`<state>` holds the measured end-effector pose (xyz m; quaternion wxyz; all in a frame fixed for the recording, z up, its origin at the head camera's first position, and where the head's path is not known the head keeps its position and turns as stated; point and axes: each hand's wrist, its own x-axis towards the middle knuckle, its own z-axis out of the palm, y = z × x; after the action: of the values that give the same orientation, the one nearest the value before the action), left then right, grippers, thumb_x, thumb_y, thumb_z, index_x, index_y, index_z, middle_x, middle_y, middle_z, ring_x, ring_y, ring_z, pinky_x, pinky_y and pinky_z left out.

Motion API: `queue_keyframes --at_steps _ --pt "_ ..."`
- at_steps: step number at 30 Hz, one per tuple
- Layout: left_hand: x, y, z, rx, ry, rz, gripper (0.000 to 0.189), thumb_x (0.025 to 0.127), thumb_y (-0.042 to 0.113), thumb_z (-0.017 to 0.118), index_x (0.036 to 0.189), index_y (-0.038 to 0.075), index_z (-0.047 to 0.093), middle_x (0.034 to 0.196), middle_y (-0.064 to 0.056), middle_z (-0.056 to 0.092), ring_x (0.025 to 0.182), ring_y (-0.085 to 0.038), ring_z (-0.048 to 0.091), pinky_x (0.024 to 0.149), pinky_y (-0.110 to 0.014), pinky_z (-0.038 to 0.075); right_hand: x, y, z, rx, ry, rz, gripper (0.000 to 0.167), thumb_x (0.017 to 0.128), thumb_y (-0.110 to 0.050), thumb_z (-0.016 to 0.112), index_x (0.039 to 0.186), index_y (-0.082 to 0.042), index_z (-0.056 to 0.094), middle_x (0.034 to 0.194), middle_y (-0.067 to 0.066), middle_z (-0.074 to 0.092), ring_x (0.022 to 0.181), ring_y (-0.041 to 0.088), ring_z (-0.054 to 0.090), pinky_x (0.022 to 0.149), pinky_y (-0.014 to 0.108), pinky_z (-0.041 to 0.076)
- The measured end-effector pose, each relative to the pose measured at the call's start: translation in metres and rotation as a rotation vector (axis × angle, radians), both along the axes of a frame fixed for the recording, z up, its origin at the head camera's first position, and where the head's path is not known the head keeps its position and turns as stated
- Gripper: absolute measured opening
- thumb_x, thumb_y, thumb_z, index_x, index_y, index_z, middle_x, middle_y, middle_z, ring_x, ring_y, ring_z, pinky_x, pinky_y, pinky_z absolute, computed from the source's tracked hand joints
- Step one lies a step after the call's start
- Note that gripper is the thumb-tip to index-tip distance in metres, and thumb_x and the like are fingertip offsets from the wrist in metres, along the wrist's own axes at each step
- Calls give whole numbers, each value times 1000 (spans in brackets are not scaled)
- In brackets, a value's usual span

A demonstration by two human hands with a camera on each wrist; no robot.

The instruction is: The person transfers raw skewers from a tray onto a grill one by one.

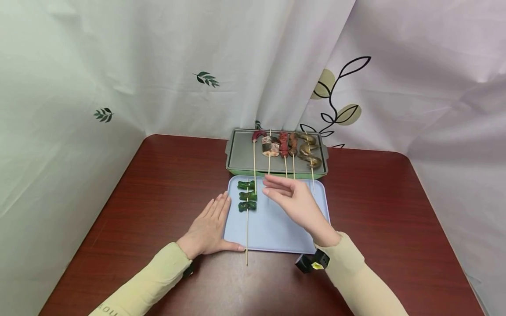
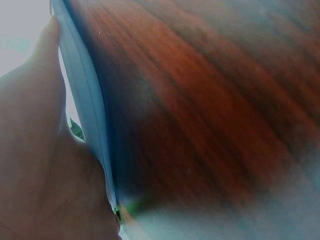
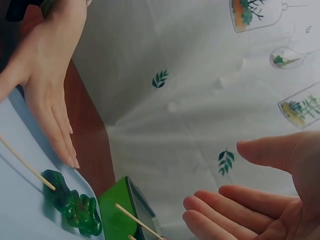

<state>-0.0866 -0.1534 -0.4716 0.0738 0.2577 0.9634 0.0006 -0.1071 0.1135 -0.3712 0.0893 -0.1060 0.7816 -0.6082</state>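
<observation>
My left hand (image 1: pixel 211 226) lies along the left edge of a light blue tray (image 1: pixel 280 230). Its fingers are straight, and the thumb stretches along the front corner, close to a skewer stick. That skewer of green peppers (image 1: pixel 247 196) rests on the tray's left side, its stick reaching past the front rim. Over the tray hovers my right hand (image 1: pixel 294 202), fingers relaxed and the palm bare in the right wrist view. The left wrist view has the left hand (image 2: pixel 45 130) against the tray's side wall (image 2: pixel 85 85).
Behind the tray stands a grey grill pan (image 1: pixel 242 153) with a green side. On it lie several skewers, among them a curled dark red piece (image 1: pixel 258 134), a thick fish-like slice (image 1: pixel 270 146), red meat (image 1: pixel 283 145) and brown curled pieces (image 1: pixel 310 151). Their sticks overhang the tray. Curtains (image 1: pixel 178 66) surround the table.
</observation>
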Motion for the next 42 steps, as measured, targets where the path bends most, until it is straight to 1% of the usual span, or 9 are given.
queue_keyframes --at_steps 4,7,13,18,24,28,32,35,42 --pt "0 0 -1 5 0 -1 142 70 97 46 158 -10 16 165 -25 13 153 -35 10 123 -45 13 6 3 -2 0 -5 15 45 97 -28 73 138 -11 65 125 1 70 112 16 68 97 40 53" --pt "0 -1 -1 5 -1 2 142 70 98 46 158 -9 16 165 -25 13 153 -34 10 123 -45 13 10 4 -5 -8 -11 26 47 96 -28 73 138 -9 64 126 5 70 113 19 68 97 42 53" --pt "0 -1 -2 9 6 5 142 70 98 45 158 -9 16 165 -25 13 153 -34 11 122 -45 14 17 6 -14 -22 -43 27 47 96 -26 73 138 -7 64 126 8 70 114 21 67 98 41 52" --pt "0 -1 -3 13 21 4 141 70 98 45 158 -9 18 165 -26 15 153 -34 13 122 -45 16 22 5 -25 -30 -88 32 48 96 -25 74 138 -4 63 126 9 70 113 21 67 98 40 52" --pt "0 -1 -1 21 16 2 141 70 97 47 158 -10 19 165 -26 15 153 -34 12 122 -45 15 28 5 -42 -32 -126 63 50 97 -24 72 139 0 61 129 18 66 115 24 67 101 44 50" --pt "0 -1 -1 29 8 3 141 70 97 49 158 -10 19 165 -25 15 153 -35 12 122 -45 14 33 2 -53 -48 -172 95 53 98 -24 71 141 4 57 132 19 65 118 25 65 103 44 48" --pt "1 -1 -1 35 7 6 140 70 96 50 158 -10 19 165 -25 15 153 -35 12 122 -45 14 37 -1 -63 -72 -223 114 55 99 -24 69 142 7 55 132 20 64 120 26 63 104 39 47" --pt "1 -1 0 37 8 6 140 70 96 51 157 -10 19 165 -26 15 153 -35 12 122 -45 15 38 -4 -69 -88 -254 113 55 98 -23 70 141 8 55 131 20 65 121 26 63 104 37 46" --pt "1 -1 -2 38 34 -7 140 70 96 49 157 -11 21 164 -27 18 152 -36 15 122 -46 17 39 -10 -82 -107 -305 108 52 99 -20 69 139 9 56 129 19 66 125 28 59 106 40 44"
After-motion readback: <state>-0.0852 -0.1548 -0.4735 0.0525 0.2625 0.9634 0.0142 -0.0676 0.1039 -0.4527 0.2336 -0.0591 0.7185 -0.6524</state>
